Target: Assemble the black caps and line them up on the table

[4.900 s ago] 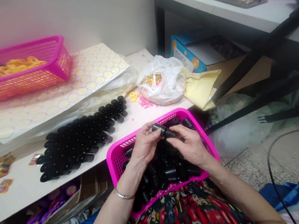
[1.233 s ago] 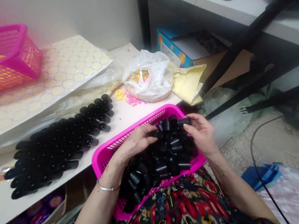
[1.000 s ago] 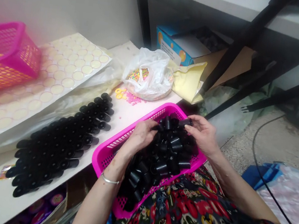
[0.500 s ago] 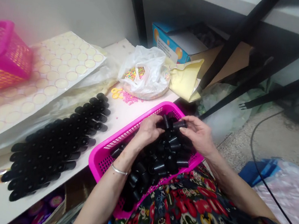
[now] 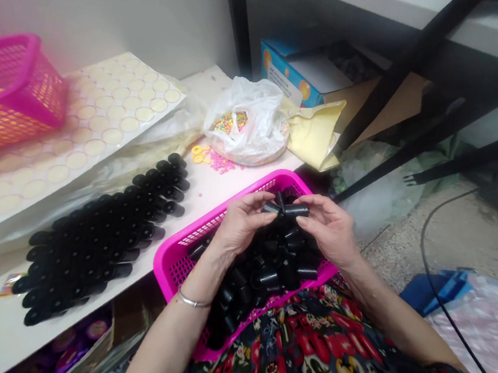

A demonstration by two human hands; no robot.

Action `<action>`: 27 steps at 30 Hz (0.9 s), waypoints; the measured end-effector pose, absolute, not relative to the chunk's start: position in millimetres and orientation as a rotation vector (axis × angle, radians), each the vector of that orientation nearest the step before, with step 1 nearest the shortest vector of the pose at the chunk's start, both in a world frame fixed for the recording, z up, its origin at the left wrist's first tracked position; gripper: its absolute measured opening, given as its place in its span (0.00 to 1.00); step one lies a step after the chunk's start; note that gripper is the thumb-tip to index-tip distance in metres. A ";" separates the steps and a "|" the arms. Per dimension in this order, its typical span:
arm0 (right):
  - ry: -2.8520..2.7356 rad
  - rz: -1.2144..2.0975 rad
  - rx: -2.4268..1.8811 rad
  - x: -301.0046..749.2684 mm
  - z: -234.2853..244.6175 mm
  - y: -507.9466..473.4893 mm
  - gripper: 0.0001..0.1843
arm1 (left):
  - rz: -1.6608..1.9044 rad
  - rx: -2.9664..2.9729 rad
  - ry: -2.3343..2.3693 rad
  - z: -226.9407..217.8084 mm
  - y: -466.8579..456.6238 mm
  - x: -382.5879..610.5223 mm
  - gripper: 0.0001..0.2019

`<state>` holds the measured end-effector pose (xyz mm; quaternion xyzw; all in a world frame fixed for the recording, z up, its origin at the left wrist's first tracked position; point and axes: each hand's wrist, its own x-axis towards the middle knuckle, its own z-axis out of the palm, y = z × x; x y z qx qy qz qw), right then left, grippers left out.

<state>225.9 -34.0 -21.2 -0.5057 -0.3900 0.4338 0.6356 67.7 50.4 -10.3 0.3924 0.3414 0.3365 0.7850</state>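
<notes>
Over a pink plastic basket (image 5: pixel 165 267), my left hand (image 5: pixel 241 220) pinches a small black plastic cylinder (image 5: pixel 270 208) between thumb and fingers. My right hand (image 5: pixel 332 228) grips another black cylinder (image 5: pixel 297 210) the same way. The two pieces lie roughly level, their inner ends close together; I cannot tell whether they touch. Many loose black cylinders (image 5: pixel 267 279) fill the basket below, which rests against my patterned clothing. To the left on the white table, rows of similar black cylinders (image 5: pixel 103 229) are packed side by side.
A white plastic bag (image 5: pixel 257 121) with colourful beads stands behind the basket, near yellow rings (image 5: pixel 201 154) and pink beads (image 5: pixel 222 164). Sheets of round stickers (image 5: pixel 103 114) and a second pink basket (image 5: pixel 25 86) lie left. Black metal legs (image 5: pixel 383 160) slant at right.
My left hand has come up from among the loose pieces with a black cylinder, now beside the one in my right hand. The view has shifted slightly.
</notes>
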 end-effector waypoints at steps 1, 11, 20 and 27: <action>-0.911 0.972 -1.165 225.1 -19.8 -34.7 0.16 | 0.714 0.794 0.732 -9.3 49.5 68.1 0.18; -1.039 0.870 -1.118 219.5 -13.2 -38.9 0.16 | 0.709 0.651 0.779 -4.9 44.8 68.4 0.16; -0.967 0.874 -1.175 226.4 -27.3 -33.9 0.15 | 0.728 0.616 0.754 -4.3 43.7 69.8 0.14; -1.252 0.844 -1.392 223.6 -10.4 -32.6 0.22 | 0.776 0.693 0.757 -3.1 42.1 67.0 0.14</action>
